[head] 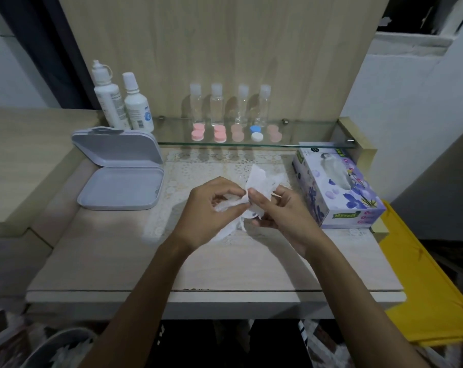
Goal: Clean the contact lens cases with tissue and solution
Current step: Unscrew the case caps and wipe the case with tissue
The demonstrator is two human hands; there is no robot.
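Note:
Over the middle of the table, my left hand point(210, 211) and my right hand point(280, 208) both pinch a crumpled white tissue point(259, 181) between them. A small white piece, perhaps part of a lens case, shows under the tissue at my fingertips; I cannot tell what it is. On the glass shelf point(304, 136) at the back lie several contact lens cases: pink ones point(197, 132) point(220, 134) point(237, 133) point(274, 134) and a blue and white one point(256, 132). Two white solution bottles point(106, 99) point(137, 104) stand at the shelf's left end.
An open grey hinged box point(121, 187) lies at the left of the table. A purple flowered tissue box point(339, 187) sits at the right. Several clear small bottles point(217, 104) stand behind the cases. A lace mat point(198, 166) covers the table's middle. A yellow object point(424, 274) is at the right edge.

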